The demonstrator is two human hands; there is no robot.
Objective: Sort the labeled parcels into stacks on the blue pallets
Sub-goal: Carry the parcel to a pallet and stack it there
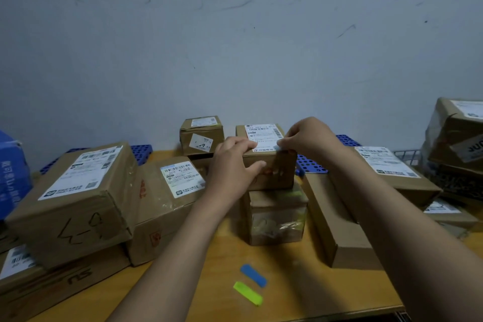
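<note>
Wooden table (203, 256): at twelve o'clock, left hand (232, 162) and right hand (308, 138) grip a small parcel (271, 172); sorting onto the blue pallets (311, 164) looks far from finished.

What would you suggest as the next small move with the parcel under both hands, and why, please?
Probably lift the labeled parcel straight up, then toward the blue pallet behind it. The left hand and right hand both grip its top edge, and it sits on a taped box, so sliding could drag that box.

Parcels (78, 198) crowd sides; front tabletop (209, 256) open.
</note>
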